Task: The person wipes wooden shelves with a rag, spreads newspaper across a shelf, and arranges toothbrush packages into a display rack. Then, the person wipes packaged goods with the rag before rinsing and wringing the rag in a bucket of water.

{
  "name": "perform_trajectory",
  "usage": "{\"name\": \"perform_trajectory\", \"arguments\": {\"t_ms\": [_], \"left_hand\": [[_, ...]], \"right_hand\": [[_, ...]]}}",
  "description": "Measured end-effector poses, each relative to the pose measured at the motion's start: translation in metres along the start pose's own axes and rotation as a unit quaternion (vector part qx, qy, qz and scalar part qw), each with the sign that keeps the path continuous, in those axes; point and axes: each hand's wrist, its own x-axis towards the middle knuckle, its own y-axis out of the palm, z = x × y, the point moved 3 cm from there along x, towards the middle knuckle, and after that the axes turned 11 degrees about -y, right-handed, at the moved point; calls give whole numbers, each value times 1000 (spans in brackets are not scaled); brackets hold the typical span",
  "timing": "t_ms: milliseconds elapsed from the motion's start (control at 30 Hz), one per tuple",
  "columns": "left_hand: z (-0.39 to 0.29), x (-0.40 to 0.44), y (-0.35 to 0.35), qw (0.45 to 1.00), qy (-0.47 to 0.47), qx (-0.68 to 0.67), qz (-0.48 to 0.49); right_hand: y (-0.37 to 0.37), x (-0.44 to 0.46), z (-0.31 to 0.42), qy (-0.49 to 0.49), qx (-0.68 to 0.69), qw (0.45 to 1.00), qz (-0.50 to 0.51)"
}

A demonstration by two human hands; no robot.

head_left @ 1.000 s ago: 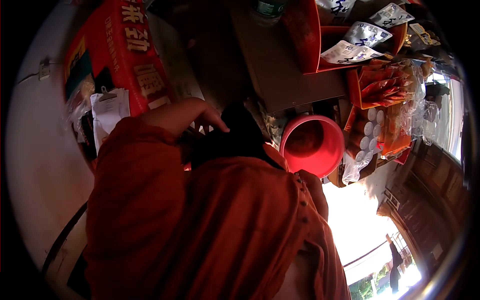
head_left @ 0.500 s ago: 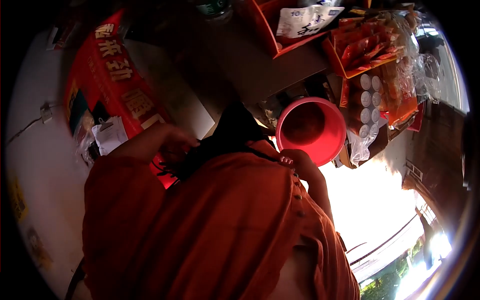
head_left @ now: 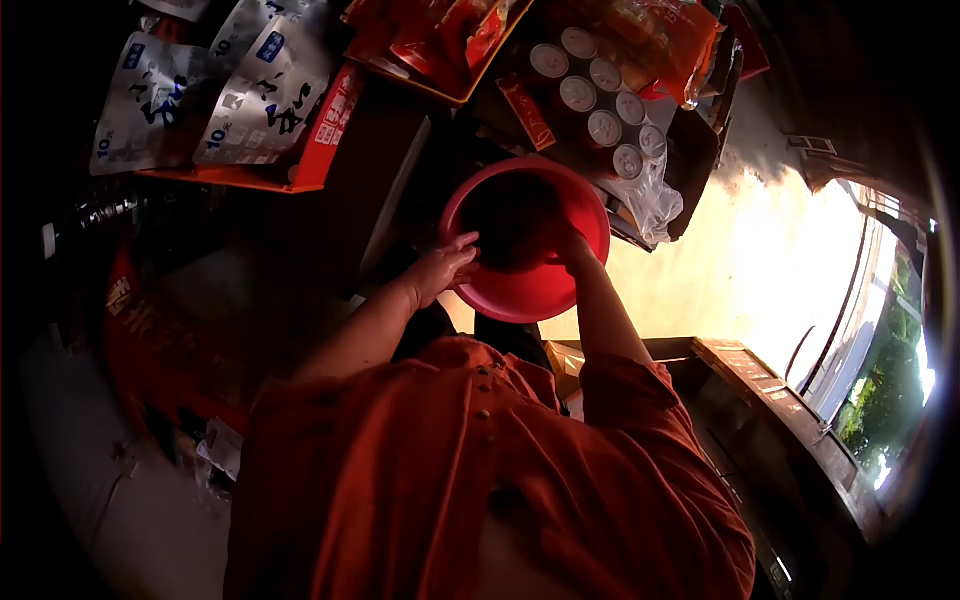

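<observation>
A red plastic bucket [head_left: 588, 280] stands in front of my body, its inside mostly in dark shadow. My left hand [head_left: 440, 272] is at the bucket's left rim, fingers stretched out and a little apart; whether they touch the rim is hard to see. Over the right side reaches my right hand [head_left: 568, 247], down into the bucket. Its fingers are lost in the shadow, so what they hold, if anything, does not show.
Beyond the bucket are several cans [head_left: 605, 128] with plastic wrap [head_left: 655, 205] and a box of red packets [head_left: 440, 50]. Silvery pouches [head_left: 270, 100] stand in an orange-red box [head_left: 310, 165] at upper left. Wooden furniture [head_left: 760, 375] is at right, beside brightly lit ground [head_left: 720, 260].
Both hands have left the dark cloth at my waist and moved forward to the bucket, the right one now inside it. The view has swung left, toward the pouches.
</observation>
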Motion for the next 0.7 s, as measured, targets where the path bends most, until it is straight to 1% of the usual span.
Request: {"name": "perform_trajectory", "arguments": {"t_ms": [33,67,100,133,167,233,267,300,333,367,400,433,467,500,533,567,633,700], "left_hand": [[0,27,2,1000,-4,13,3],[-1,54,-1,995,-21,-90,-32],[6,77,-5,977,-40,-196,-68],[11,99,-8,970,-34,-228,-75],[10,114,-6,972,-35,-222,-74],[11,131,1,960,-59,-229,-153],[10,136,5,959,-73,-211,-173],[7,140,10,961,-74,-206,-170],[7,142,14,952,-76,-236,-181],[6,144,16,941,-76,-268,-193],[6,153,17,945,-29,-317,-71],[14,165,8,946,-30,-315,-70],[20,176,3,957,19,-288,1],[22,181,4,960,69,-260,72],[-18,102,47,964,20,-259,62],[-20,86,59,956,27,-277,92],[-4,94,57,931,26,-334,145],[14,107,52,911,20,-378,164]], "right_hand": [[-1,40,-32,-77,-21,996,-32],[-2,67,-46,-156,-44,985,-66],[3,88,-59,-170,-96,974,-116],[14,101,-68,-163,-149,960,-171],[23,110,-73,-155,-181,948,-212],[35,114,-77,-137,-188,942,-243],[38,112,-76,-132,-179,944,-245],[39,104,-72,-123,-155,952,-235],[42,87,-67,-107,-116,965,-210],[44,60,-52,-87,-59,981,-165],[47,23,-32,-61,4,991,-117],[50,-10,-13,-93,39,994,-51],[51,-31,4,-169,50,984,24],[52,-54,21,-243,60,963,100],[55,-66,29,-277,-3,956,97],[62,-76,36,-309,-66,944,92],[74,-83,48,-305,-132,942,52],[86,-84,55,-374,-171,911,-13]]}}
